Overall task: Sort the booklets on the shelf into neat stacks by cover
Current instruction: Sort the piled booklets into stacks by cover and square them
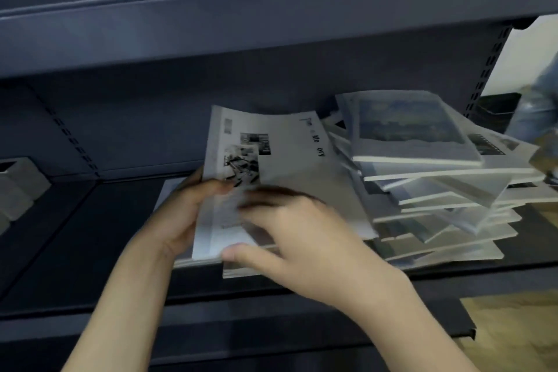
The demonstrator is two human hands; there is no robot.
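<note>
A white booklet (pixel 287 160) with black-and-white photos and the word "Memory" on its cover is tilted up in the middle of the dark shelf (pixel 90 235). My left hand (pixel 181 214) grips its left edge, thumb on the cover. My right hand (pixel 302 235) lies over its lower part, blurred, with the thumb at the bottom edge. Under it lie a few more booklets (pixel 241 273). To the right stands a messy pile of booklets (pixel 437 190), the top one (pixel 407 127) with a blue landscape picture.
An upper shelf board (pixel 241 24) hangs close above. Pale grey boxes (pixel 18 190) sit at the far left of the shelf. A perforated upright (pixel 486 69) bounds the right side, with a person in blue (pixel 537 106) and a brown floor (pixel 513 326) beyond.
</note>
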